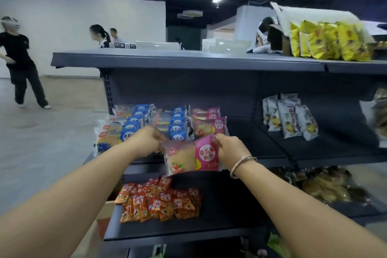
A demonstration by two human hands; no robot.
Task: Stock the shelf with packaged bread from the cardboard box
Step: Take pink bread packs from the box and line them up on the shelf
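Behind, pink packs [207, 123] adjoin blue packs [178, 123].

Cardboard box: not visible anywhere. Left hand [146, 140] fingertips hidden behind pink bread pkt [191, 156], grip unclear. Far-right brown pkgs [380, 111] blurred + cut by frame edge. Bottom shelf [178, 234] contents cut off, unreadable.

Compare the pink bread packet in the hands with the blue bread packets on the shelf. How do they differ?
The pink bread packet has a pink label panel and a strawberry picture; the blue bread packets have blue panels. The pink packet is held in front of the middle shelf, pinched at its ends by the left hand and right hand; the blue ones lie stocked in rows. Both show pale bread through clear wrap.
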